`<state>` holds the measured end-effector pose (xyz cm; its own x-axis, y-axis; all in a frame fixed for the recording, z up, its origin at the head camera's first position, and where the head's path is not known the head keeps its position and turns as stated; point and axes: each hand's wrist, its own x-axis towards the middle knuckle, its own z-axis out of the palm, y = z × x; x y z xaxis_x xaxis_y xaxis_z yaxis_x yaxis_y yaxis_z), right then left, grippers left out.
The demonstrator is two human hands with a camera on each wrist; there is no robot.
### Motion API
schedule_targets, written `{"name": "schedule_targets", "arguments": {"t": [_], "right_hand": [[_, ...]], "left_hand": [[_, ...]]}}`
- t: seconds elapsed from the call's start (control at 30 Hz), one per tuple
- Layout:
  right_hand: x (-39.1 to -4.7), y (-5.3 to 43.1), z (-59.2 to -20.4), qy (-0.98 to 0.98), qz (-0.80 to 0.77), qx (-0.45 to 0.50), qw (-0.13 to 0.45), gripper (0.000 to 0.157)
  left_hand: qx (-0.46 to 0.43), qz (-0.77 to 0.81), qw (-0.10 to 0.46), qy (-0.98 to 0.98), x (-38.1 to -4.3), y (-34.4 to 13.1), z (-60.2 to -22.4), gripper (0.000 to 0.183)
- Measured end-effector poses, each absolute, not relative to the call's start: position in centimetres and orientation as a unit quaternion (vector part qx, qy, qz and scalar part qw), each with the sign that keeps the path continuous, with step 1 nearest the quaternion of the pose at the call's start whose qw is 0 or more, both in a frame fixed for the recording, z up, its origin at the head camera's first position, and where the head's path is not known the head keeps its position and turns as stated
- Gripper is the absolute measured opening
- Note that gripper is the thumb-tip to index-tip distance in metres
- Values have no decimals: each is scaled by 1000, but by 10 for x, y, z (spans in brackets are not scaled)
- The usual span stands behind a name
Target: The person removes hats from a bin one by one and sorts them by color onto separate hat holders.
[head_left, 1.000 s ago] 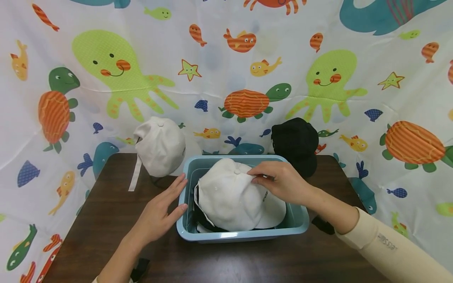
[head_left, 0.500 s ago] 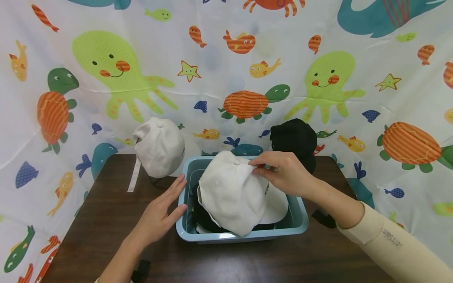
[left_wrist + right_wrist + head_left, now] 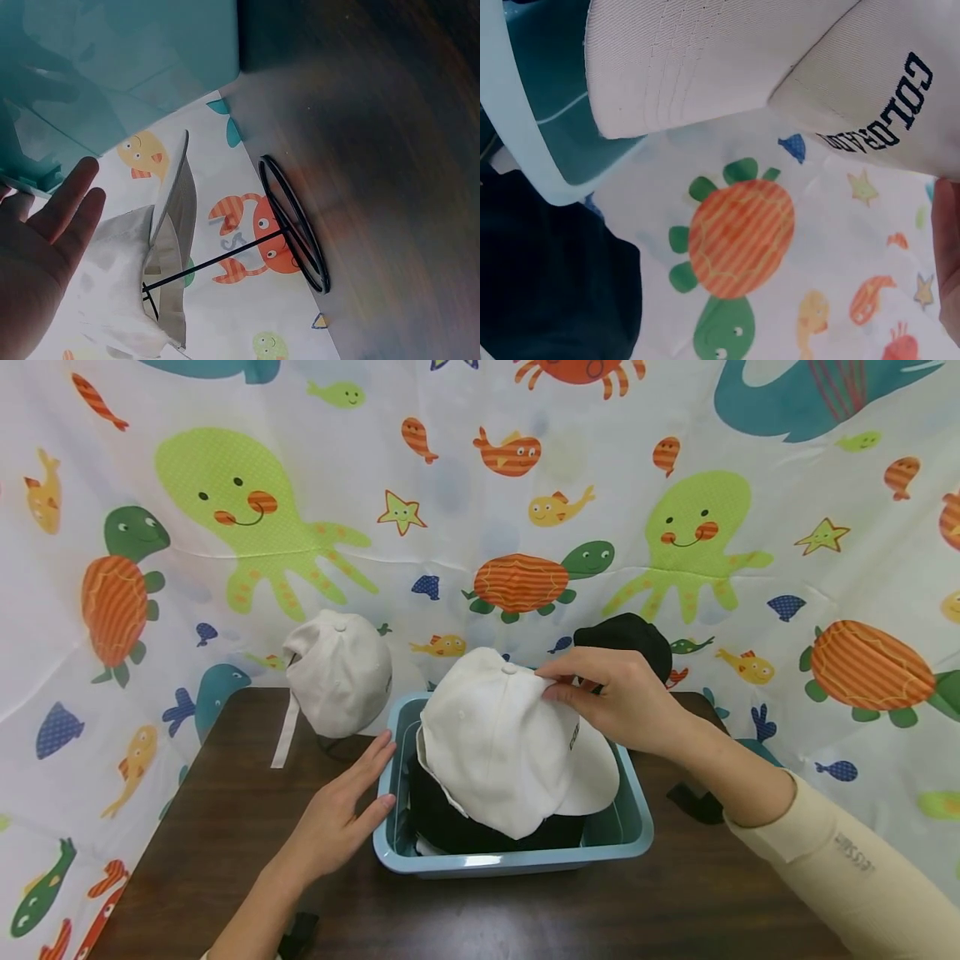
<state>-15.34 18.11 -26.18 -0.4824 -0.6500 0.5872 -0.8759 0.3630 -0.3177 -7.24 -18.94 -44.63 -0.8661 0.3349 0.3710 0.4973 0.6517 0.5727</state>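
A white baseball cap [image 3: 487,743] rises over a blue plastic basin [image 3: 388,827], its crown pinched near the top button by my right hand [image 3: 622,697]. Dark "COLORADO" lettering shows on the front of this cap [image 3: 900,97] in the right wrist view. Below it in the basin lies a black cap [image 3: 502,837], partly covered, with a bit of white fabric at its lower left. My left hand [image 3: 337,810] rests with straight fingers against the basin's left rim. In the left wrist view, its fingertips [image 3: 86,176] lie at the basin wall.
At the back left, another white cap [image 3: 341,672] sits on a black wire stand [image 3: 217,259], its strap [image 3: 285,731] hanging down. A black cap [image 3: 626,635] stands at the back right, partly behind my right hand. A sea-animal cloth [image 3: 450,527] hangs behind the dark wooden table [image 3: 225,818].
My right hand has lifted the white cap upward, uncovering more of the black cap in the basin. My left hand has stayed at the rim.
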Motion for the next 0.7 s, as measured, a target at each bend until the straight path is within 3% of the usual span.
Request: {"name": "schedule_targets", "arguments": {"t": [0.7], "right_hand": [[-189,169,-232,-825,289,440,207,25]], "left_hand": [[-250,-341,106,-900,-73,-194,-444,72]]}}
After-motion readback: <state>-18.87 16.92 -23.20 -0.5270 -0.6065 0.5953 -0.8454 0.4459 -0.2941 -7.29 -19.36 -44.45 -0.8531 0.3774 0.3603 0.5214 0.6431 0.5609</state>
